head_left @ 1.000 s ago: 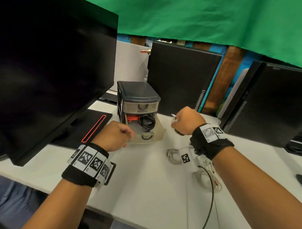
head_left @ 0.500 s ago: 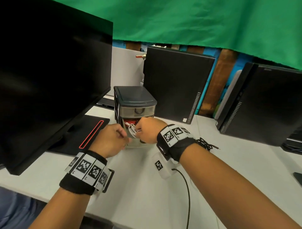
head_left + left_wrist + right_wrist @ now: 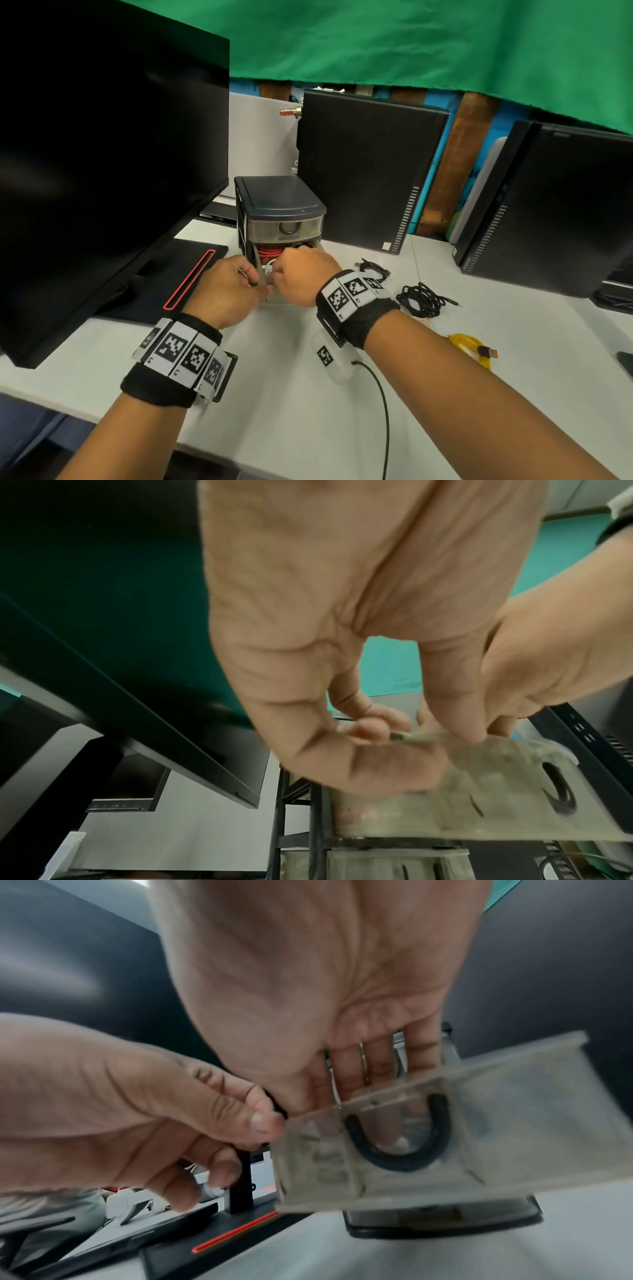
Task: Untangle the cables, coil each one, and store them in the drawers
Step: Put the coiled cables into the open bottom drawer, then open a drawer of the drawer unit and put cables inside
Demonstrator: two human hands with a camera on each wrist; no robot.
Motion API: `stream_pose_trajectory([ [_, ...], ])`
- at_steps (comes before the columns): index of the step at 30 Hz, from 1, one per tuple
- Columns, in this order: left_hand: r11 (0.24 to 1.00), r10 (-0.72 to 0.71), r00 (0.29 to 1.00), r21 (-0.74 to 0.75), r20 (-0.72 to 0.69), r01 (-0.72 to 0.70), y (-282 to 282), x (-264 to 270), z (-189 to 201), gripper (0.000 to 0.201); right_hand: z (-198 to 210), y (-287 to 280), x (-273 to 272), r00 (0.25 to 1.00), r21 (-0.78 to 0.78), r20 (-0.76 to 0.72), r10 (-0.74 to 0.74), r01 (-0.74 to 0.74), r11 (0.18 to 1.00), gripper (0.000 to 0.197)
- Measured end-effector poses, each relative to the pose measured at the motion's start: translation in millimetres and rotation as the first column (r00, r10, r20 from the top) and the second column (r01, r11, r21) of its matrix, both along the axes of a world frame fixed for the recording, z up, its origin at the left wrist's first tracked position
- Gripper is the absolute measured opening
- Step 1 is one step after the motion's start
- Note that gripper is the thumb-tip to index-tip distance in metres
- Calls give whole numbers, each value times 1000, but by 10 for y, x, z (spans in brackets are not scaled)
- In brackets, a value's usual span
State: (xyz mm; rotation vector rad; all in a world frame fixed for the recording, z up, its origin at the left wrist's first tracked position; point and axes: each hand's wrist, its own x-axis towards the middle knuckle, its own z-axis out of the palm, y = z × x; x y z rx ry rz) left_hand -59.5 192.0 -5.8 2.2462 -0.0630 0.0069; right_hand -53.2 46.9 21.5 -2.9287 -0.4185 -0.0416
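Note:
A small drawer unit [image 3: 279, 198] with a dark lid stands on the white desk. Its top drawer is closed; the second drawer [image 3: 514, 1123] is pulled out, and a coiled red cable [image 3: 269, 253] lies inside. My right hand [image 3: 284, 274] reaches into this drawer from above, holding a coiled white cable [image 3: 270, 265] whose strands run between its fingers [image 3: 380, 1069]. My left hand [image 3: 253, 279] grips the drawer's front left corner, thumb [image 3: 263, 1121] against the translucent front [image 3: 514, 791]. Most of the white cable is hidden by both hands.
Right of the unit on the desk lie a tangled black cable [image 3: 419, 299], a smaller black cable [image 3: 371, 267] and a yellow cable [image 3: 469, 346]. A large monitor [image 3: 102, 154] and its base [image 3: 178, 274] crowd the left. Two black computer towers [image 3: 363, 164] [image 3: 555, 205] stand behind.
My right hand has carried the white cable from the desk right of the unit leftward into the open drawer. The left hand has stayed at the drawer's front corner.

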Motion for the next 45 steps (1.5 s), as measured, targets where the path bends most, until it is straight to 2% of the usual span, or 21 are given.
stream_pose_trajectory([
  [2, 1000, 15, 1000, -12, 11, -14, -8, -4, 8, 23, -83, -58, 12, 1000, 74, -8, 26, -25, 997, 36],
  [4, 996, -14, 999, -91, -31, 11, -12, 7, 8, 27, -96, -154, -1, 997, 138, 75, 24, -34, 990, 32],
  [7, 953, -146, 981, -285, -128, 105, -15, 16, 23, 24, -43, -363, -26, 975, 182, 222, -26, -16, 983, 27],
  [9, 921, -287, 939, -323, -187, 217, -27, 16, 31, 22, 17, -528, -47, 957, 257, 277, -79, 6, 967, 25],
  [10, 901, -363, 906, -331, -219, 281, -42, 26, 21, 29, 51, -614, -62, 949, 304, 295, -111, 17, 952, 24],
  [12, 866, -474, 835, -319, -279, 385, -87, 52, -11, 56, 110, -799, -97, 939, 376, 294, -176, 55, 925, 23],
  [14, 878, -473, 831, -232, -291, 419, -177, 91, -44, 88, 136, -1004, -145, 934, 423, 268, -236, 106, 900, 23],
  [15, 890, -454, 847, -191, -277, 414, -225, 121, -57, 95, 140, -1107, -181, 930, 438, 259, -262, 128, 890, 24],
  [16, 902, -428, 866, -187, -257, 390, -278, 147, -45, 93, 133, -1217, -217, 925, 452, 252, -284, 147, 880, 23],
  [19, 919, -314, 900, -336, -302, 208, -409, 195, 56, 81, 92, -1553, -333, 910, 491, 208, -358, 219, 843, 22],
  [22, 849, -296, 885, -523, -360, 72, -445, 278, 86, 73, 43, -1850, -424, 894, 549, 147, -424, 282, 787, 20],
  [24, 778, -250, 896, -627, -366, -39, -452, 335, 47, 55, 15, -1955, -477, 891, 554, 90, -444, 325, 766, 20],
  [27, 674, -204, 875, -711, -440, -201, -479, 389, -52, 31, -47, -1987, -531, 905, 523, 29, -423, 347, 779, 17],
  [31, 558, -280, 779, -756, -561, -343, -527, 341, -153, 30, -84, -1971, -551, 903, 440, 26, -429, 375, 816, 19],
  [33, 463, -279, 762, -777, -585, -427, -549, 351, -195, 33, -95, -2029, -514, 862, 381, 60, -503, 446, 810, 20],
  [35, 399, -260, 758, -782, -598, -479, -577, 366, -207, 36, -117, -2117, -420, 805, 292, 51, -591, 553, 780, 24],
  [37, 376, -245, 762, -783, -600, -496, -615, 376, -207, 37, -162, -2148, -327, 759, 139, 1, -651, 645, 752, 36],
  [40, 378, -255, 773, -796, -581, -473, -696, 367, -166, 32, -267, -2058, -253, 737, -59, -66, -673, 670, 740, 55],
  [43, 401, -268, 819, -831, -508, -385, -782, 335, -40, 29, -358, -1923, -200, 758, -172, -145, -636, 614, 770, 56],
  [45, 388, -285, 847, -862, -448, -326, -814, 314, 73, 28, -379, -1862, -135, 779, -232, -147, -610, 572, 787, 53],
])
